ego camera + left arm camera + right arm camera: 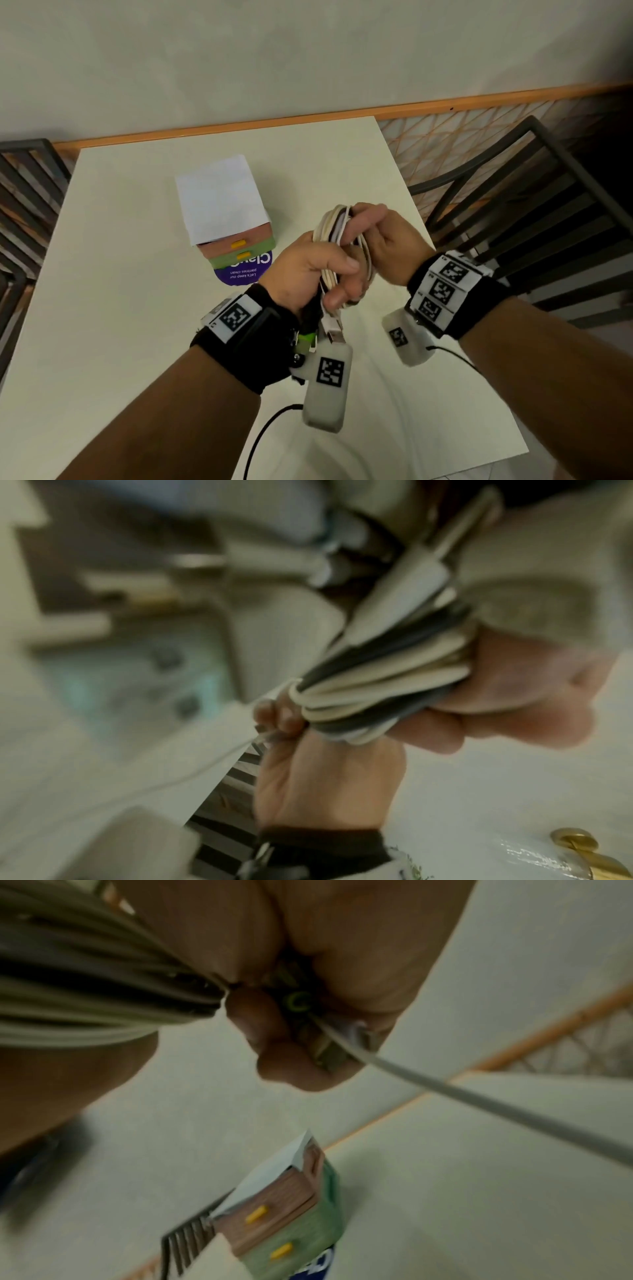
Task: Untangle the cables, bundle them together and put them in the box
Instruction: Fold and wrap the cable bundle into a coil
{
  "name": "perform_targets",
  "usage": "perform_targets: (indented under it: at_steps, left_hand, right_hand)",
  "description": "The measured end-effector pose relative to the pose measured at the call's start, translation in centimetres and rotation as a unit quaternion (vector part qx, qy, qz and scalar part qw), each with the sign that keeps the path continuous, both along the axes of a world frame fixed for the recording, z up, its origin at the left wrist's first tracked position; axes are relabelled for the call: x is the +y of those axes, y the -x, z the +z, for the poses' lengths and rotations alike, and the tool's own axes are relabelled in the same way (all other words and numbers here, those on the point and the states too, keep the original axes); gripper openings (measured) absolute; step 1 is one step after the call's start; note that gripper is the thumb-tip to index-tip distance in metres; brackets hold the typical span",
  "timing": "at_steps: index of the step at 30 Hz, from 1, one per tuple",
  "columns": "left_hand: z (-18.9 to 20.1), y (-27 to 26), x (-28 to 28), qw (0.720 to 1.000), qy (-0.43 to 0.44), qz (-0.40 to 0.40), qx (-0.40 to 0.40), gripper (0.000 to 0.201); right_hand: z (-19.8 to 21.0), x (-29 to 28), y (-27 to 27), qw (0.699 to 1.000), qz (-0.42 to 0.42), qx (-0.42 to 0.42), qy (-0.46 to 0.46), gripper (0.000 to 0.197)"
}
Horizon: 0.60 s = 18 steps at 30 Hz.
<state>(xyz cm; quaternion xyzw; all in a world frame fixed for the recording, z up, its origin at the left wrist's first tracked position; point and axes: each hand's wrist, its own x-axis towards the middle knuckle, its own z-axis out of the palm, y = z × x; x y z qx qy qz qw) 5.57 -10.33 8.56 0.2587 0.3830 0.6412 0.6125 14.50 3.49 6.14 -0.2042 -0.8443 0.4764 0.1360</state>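
We hold the coiled cables [337,240] above the tabletop [120,274] — left hand [308,270] and right hand [383,240] both gripping tight — box [236,240] nearby.

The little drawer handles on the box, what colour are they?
Yellow handles, clearest in the right wrist view.

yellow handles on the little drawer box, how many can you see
2. One small yellow handle sits on the brown upper drawer, the other yellow handle on the green lower drawer. White paper covers the box top, so more could be hidden.
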Motion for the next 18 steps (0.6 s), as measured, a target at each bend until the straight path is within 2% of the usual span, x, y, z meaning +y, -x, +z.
perform_targets:
  at_steps: [1,3,5,8,10,13,16,18]
  left_hand:
    - [0.0,0.3,0.1,1.0,-0.01,0.001,-0.006,0.077]
    - [0.0,0.7,0.4,1.0,-0.022,-0.005,-0.005,0.079]
    - [0.0,1.2,0.3,0.999,-0.03,-0.013,-0.014,0.08]
    - [-0.2,1.6,0.2,0.997,-0.049,-0.025,-0.048,0.083]
    - [-0.4,1.7,0.3,0.998,-0.042,-0.018,-0.052,0.078]
    - [-1.1,1.6,0.5,0.999,0.007,0.034,-0.027,0.071]
    - [-1.7,1.2,0.7,0.996,0.035,0.085,0.011,0.073]
    - [-1.7,0.8,1.1,0.991,0.041,0.123,0.03,0.074]
  right_hand:
    - [-0.3,-0.6,0.0,1.0,-0.014,0.01,0.02,0.03]
    - [-0.5,-1.8,0.0,0.988,-0.033,0.022,0.15,0.041]
    - [-0.4,-2.7,0.0,0.955,-0.041,0.036,0.29,0.041]
    - [0.5,-3.4,0.2,0.9,-0.067,0.019,0.431,0.046]
    - [0.9,-3.5,0.5,0.883,-0.09,0.005,0.46,0.055]
    - [1.1,-3.6,1.2,0.891,-0.111,-0.028,0.439,0.069]
    - [0.9,-3.8,1.6,0.896,-0.121,-0.05,0.425,0.063]
    - [0.8,-3.8,1.7,0.881,-0.131,-0.045,0.452,0.061]
